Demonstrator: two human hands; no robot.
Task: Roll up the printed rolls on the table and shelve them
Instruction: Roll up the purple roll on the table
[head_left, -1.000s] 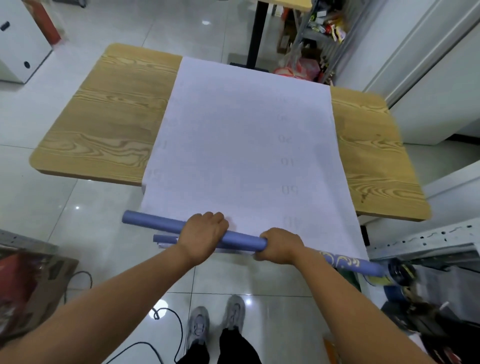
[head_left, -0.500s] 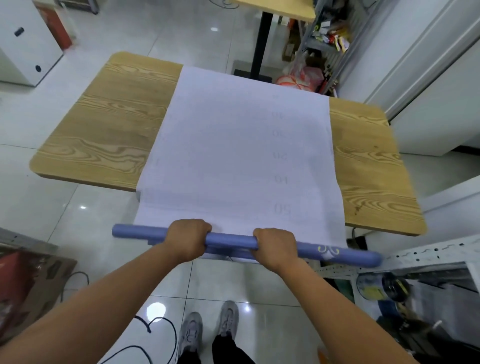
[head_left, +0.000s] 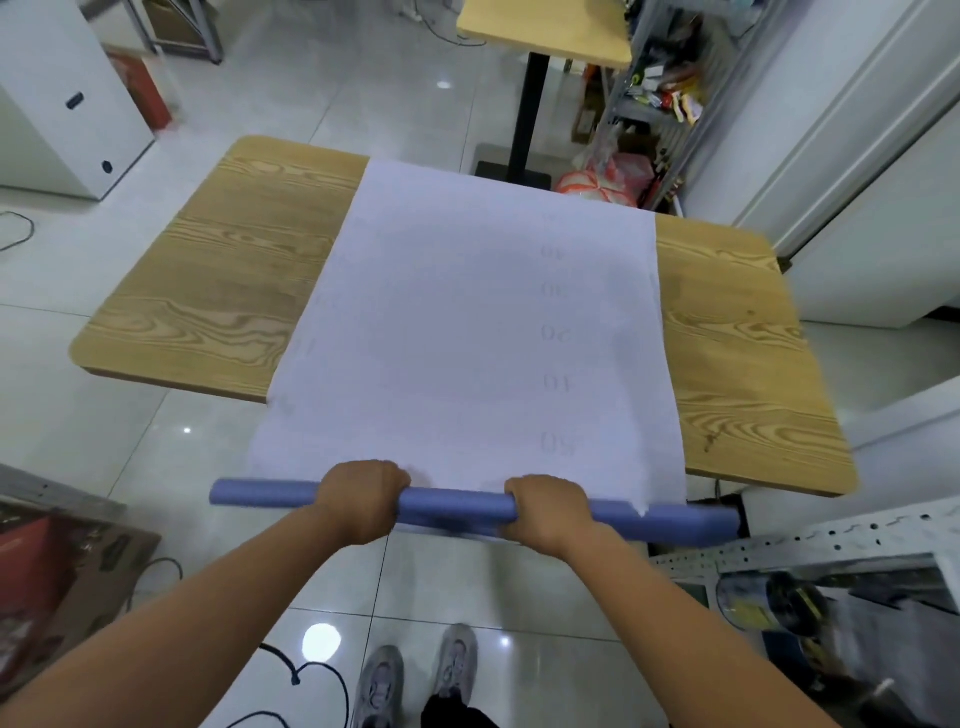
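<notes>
**Rolling the print up square toward the table**

While both hands are wrapped over the blue roll, I judge this to be the winding step, with most of the sheet not yet taken up. Nearest me, my left hand (head_left: 361, 501) and right hand (head_left: 548, 512) are each closed around the roll (head_left: 457, 508), knuckles up, set apart near its middle. That roll hangs just off the near edge of the table (head_left: 218, 291), level across my view.

From it the white sheet (head_left: 467, 322) runs flat over the tabletop to the far edge, faint numbers showing through.

To do this well, I would turn both wrists evenly, keep light tension, and watch the right end (head_left: 691, 522), where the sheet's edge looks slightly ragged; uneven turning would likely cone the roll. Beyond the table stands a wire rack (head_left: 660, 98).
</notes>
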